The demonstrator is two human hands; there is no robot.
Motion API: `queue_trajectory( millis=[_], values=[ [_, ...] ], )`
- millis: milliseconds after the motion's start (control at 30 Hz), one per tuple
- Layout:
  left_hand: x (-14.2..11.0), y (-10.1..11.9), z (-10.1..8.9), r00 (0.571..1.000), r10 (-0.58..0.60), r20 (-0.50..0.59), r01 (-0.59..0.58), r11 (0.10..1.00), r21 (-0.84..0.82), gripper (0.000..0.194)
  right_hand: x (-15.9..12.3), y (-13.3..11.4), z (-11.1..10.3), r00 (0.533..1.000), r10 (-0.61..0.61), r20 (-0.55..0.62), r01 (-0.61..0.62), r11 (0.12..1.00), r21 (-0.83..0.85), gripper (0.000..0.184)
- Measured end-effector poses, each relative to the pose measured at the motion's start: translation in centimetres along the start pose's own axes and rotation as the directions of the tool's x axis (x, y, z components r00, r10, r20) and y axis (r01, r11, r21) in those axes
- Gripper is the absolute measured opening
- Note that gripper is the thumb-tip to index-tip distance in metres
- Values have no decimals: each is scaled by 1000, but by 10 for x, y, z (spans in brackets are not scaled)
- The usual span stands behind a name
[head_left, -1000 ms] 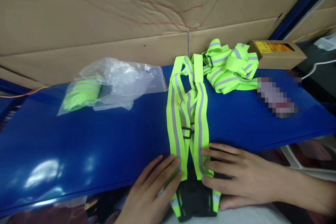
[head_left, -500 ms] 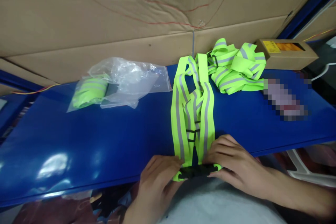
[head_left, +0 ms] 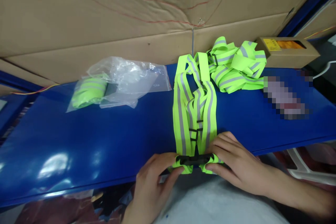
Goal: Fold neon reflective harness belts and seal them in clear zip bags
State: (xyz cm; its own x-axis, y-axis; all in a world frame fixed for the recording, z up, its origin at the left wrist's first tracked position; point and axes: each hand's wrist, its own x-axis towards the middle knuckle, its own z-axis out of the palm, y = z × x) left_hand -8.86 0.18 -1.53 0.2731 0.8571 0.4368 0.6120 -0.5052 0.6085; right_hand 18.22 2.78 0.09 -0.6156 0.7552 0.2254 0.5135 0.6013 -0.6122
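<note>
A neon green reflective vest (head_left: 181,112), made of straps with grey stripes, stretches from the back of the blue table toward me. Its near end is turned up at a black buckle (head_left: 196,160) by the table's front edge. My left hand (head_left: 160,178) pinches the strap at the buckle's left side, thumb beneath and fingers on top. On the right side, my right hand (head_left: 231,161) grips the strap in the same way. Small black strap adjusters (head_left: 194,134) lie in the middle of the vest.
A clear plastic bag (head_left: 131,80) and a bagged folded green vest (head_left: 90,91) lie at the left on the blue table (head_left: 105,147). Behind at the right are a heap of reflective straps (head_left: 236,66), a cardboard box (head_left: 294,56) and a blurred-out object (head_left: 286,98). Cardboard (head_left: 105,17) walls the back.
The vest's near end has been folded upward and slightly away from me, and the green strap ends now show below the buckle. Both hands keep their hold.
</note>
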Motion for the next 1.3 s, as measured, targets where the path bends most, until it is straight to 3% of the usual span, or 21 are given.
queue_trajectory(
  millis=[100, 167, 367, 467, 567, 633, 700, 800, 1133, 1200, 1300],
  values=[
    [5, 1, 2, 991, 125, -41, -125, 992, 6, 13, -3, 1, 3, 999, 25, -36, -25, 1000, 2, 36],
    [7, 3, 5, 989, 141, -43, -140, 990, 18, 17, -6, 2, 5, 998, 14, -66, -15, 1000, -22, 41],
    [3, 6, 11, 994, 70, -88, -56, 987, 153, 17, -11, 5, 12, 955, -197, -222, 147, 964, -223, 18],
    [2, 4, 7, 992, 123, 7, -122, 966, 229, 13, -12, 7, 11, 952, -263, -155, 214, 938, -274, 19],
    [3, 1, -3, 964, 210, 160, -246, 935, 254, 30, -15, 8, 7, 954, -287, -85, 243, 910, -336, 53],
    [4, -2, -9, 939, 259, 227, -316, 910, 269, 41, -18, 8, 5, 958, -285, -43, 246, 887, -390, 46],
    [6, -4, -12, 922, 287, 261, -359, 886, 295, 36, -20, 9, 5, 959, -281, -21, 246, 872, -423, 26],
    [8, -3, -13, 908, 327, 261, -398, 869, 295, 27, -20, 9, 4, 958, -279, -61, 237, 897, -373, 29],
    [14, 8, -1, 931, 335, 144, -359, 911, 204, 21, -13, 5, -6, 964, -200, -175, 183, 977, -111, 23],
    [17, 10, 4, 953, 279, 118, -293, 947, 130, 19, -11, 4, -6, 970, -148, -192, 143, 989, -40, 21],
    [24, 13, 10, 990, 103, 99, -113, 988, 105, 13, -5, 5, -5, 980, 15, -198, -15, 1000, 2, 20]
  ],
)
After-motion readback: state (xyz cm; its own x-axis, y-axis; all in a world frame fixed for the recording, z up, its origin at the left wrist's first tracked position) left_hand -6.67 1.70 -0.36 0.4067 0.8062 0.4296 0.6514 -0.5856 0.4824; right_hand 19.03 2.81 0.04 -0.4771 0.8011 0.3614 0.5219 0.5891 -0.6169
